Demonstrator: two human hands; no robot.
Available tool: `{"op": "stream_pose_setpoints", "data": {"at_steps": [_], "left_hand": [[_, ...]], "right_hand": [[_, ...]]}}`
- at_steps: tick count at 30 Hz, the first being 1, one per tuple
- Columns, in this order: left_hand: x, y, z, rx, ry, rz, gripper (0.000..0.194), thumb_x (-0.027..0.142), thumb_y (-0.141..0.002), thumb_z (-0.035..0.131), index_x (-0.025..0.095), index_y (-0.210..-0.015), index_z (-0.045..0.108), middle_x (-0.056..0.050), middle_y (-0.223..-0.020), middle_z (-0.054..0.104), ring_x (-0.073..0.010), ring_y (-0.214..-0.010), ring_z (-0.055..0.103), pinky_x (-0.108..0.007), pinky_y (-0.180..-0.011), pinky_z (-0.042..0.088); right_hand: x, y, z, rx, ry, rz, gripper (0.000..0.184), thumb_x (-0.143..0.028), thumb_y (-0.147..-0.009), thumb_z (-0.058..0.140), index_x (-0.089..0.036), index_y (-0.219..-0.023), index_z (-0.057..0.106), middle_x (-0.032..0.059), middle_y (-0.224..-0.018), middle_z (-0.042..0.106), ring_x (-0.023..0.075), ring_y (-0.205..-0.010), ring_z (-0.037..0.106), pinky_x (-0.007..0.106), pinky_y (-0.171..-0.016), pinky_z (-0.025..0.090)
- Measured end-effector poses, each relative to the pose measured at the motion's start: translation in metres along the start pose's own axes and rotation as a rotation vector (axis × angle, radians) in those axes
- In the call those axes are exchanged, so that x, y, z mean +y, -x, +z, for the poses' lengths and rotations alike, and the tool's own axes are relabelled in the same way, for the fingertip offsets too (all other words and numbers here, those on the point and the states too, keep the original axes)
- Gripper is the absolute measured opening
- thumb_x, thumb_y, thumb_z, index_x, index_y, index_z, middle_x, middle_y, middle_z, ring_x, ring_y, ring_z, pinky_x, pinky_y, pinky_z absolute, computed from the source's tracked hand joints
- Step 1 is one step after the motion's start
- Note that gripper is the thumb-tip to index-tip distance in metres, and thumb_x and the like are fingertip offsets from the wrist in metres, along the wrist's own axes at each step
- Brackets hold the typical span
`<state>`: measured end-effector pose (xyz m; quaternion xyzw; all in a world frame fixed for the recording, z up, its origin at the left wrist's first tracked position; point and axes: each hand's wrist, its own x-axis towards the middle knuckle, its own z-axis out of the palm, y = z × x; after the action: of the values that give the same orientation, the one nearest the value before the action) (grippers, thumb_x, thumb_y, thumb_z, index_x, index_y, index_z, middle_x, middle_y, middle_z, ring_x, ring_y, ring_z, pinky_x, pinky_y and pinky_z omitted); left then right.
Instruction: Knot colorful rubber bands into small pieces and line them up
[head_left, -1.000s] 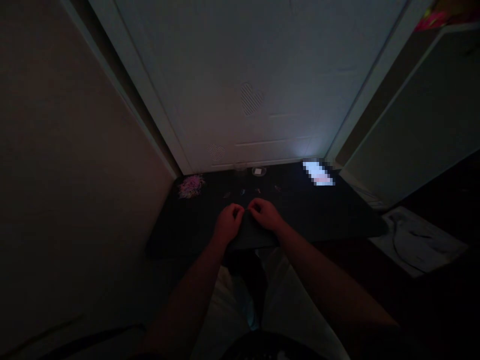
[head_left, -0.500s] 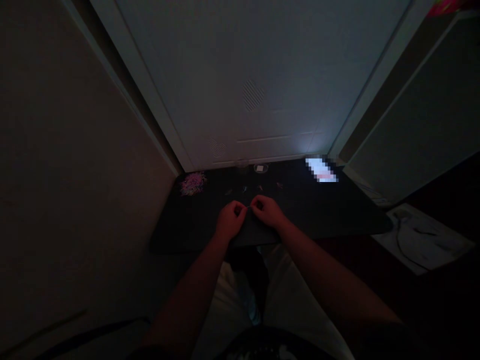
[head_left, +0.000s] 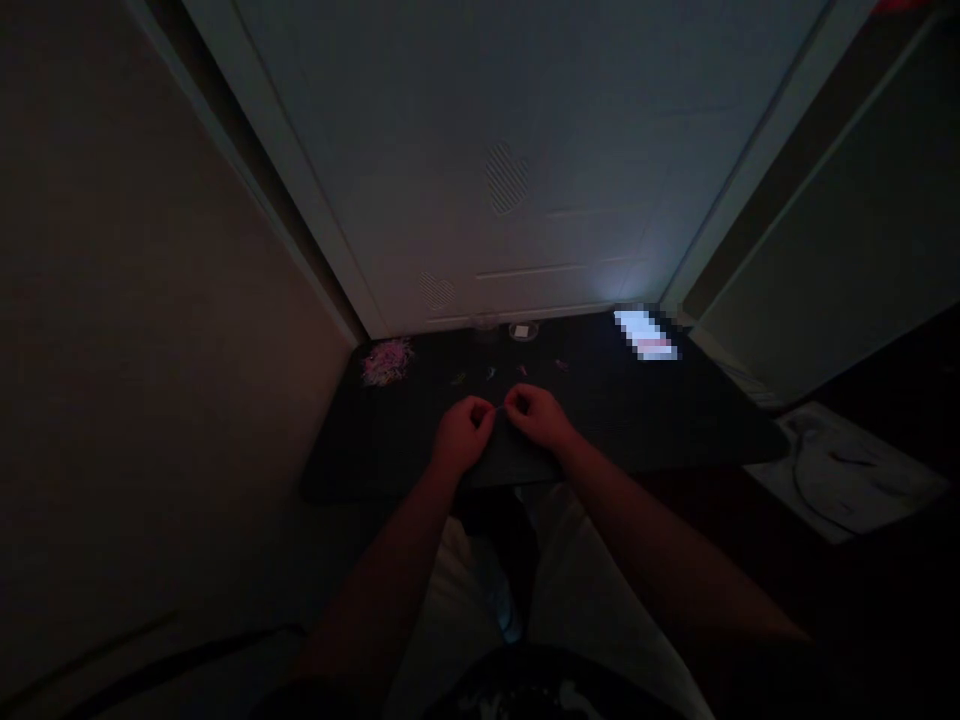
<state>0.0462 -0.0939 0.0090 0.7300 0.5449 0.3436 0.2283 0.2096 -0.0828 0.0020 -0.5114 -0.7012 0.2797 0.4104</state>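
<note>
Over the dark table (head_left: 645, 425), my left hand (head_left: 463, 435) and my right hand (head_left: 540, 415) face each other with a small gap between their fingertips. Each has thumb and fingers pinched together. Something thin and faint seems to span the gap, too small and dim to name. Just beyond the hands lie several tiny bits in a loose row, among them a pale one (head_left: 491, 373), a pinkish one (head_left: 523, 370) and another pink one (head_left: 561, 365). At the far left sits a pile of small pink and multicoloured pieces (head_left: 387, 362).
Near the table's back edge are a clear round dish (head_left: 484, 322) and a second round dish with a white square (head_left: 522, 331) in it. A glowing, blurred-out screen (head_left: 646, 335) lies back right. A white panel (head_left: 390, 150) rises behind the table, and a wall (head_left: 135, 300) stands left.
The view has shifted slightly. Both hands stay pinched and close together, with the gap between their fingertips about the same. The things on the table have not visibly moved.
</note>
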Motion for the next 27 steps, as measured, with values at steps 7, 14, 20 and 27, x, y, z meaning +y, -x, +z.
{"op": "stream_pose_setpoints", "data": {"at_steps": [7, 14, 20, 27], "left_hand": [[0.0, 0.0, 0.0, -0.01, -0.002, 0.02, 0.01, 0.025, -0.078, 0.054, 0.018, -0.084, 0.059, -0.002, -0.08, 0.064, -0.0129, -0.073, 0.058, -0.026, -0.069, 0.046], [0.002, 0.0, -0.001, -0.019, 0.01, 0.039, 0.012, 0.027, -0.081, 0.05, 0.018, -0.083, 0.058, -0.002, -0.082, 0.062, -0.0138, -0.075, 0.057, -0.027, -0.07, 0.044], [0.003, -0.001, -0.002, -0.038, 0.025, 0.052, 0.012, 0.027, -0.082, 0.048, 0.018, -0.084, 0.057, -0.002, -0.084, 0.062, -0.0138, -0.076, 0.056, -0.027, -0.071, 0.044], [0.002, 0.0, -0.002, -0.037, 0.016, 0.049, 0.013, 0.027, -0.083, 0.048, 0.018, -0.085, 0.057, -0.002, -0.083, 0.062, -0.0141, -0.077, 0.057, -0.027, -0.071, 0.044]], "right_hand": [[-0.001, 0.0, 0.0, 0.008, -0.02, -0.001, 0.007, -0.02, -0.074, 0.05, -0.018, -0.074, 0.057, -0.0003, -0.066, 0.057, 0.0125, -0.062, 0.051, 0.024, -0.057, 0.038], [-0.002, -0.002, -0.004, 0.107, -0.132, 0.059, 0.009, -0.025, -0.075, 0.048, -0.019, -0.07, 0.052, -0.0018, -0.064, 0.051, 0.0123, -0.06, 0.047, 0.025, -0.057, 0.036], [0.001, -0.005, -0.01, 0.302, -0.397, 0.224, 0.011, -0.03, -0.074, 0.05, -0.02, -0.068, 0.046, -0.0044, -0.054, 0.045, 0.0116, -0.052, 0.044, 0.024, -0.052, 0.034], [-0.001, -0.003, -0.005, 0.066, -0.183, 0.024, 0.01, -0.028, -0.074, 0.05, -0.02, -0.07, 0.05, -0.0018, -0.065, 0.051, 0.0126, -0.062, 0.046, 0.025, -0.058, 0.036]]}}
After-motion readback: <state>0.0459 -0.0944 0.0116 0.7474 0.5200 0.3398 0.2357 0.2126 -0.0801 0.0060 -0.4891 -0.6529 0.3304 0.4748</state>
